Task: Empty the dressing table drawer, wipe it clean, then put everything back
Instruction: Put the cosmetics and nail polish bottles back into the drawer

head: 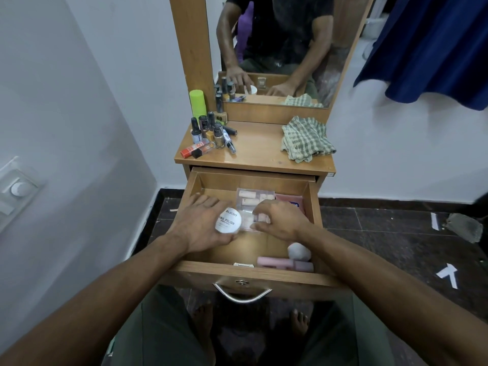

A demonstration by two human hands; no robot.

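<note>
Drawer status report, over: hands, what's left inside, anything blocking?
Left hand grips white nail polish jar; right hand pinches clear plastic box. Drawer open, pink tube and white ball inside. Nothing blocking.

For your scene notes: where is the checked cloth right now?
In the head view, the checked cloth lies crumpled on the dressing table top's right side, below the mirror.

Dressing table top (258, 151) glossy varnished wood; drawer (253, 272) same wood, matter inside. Drawer handle (241, 294) polished metal. Checked rag (306, 140) is coarse woven cloth. White jar (228, 221) smooth plastic. Clear box (254, 199) glossy plastic. Floor (383, 233) dark polished stone.
</note>
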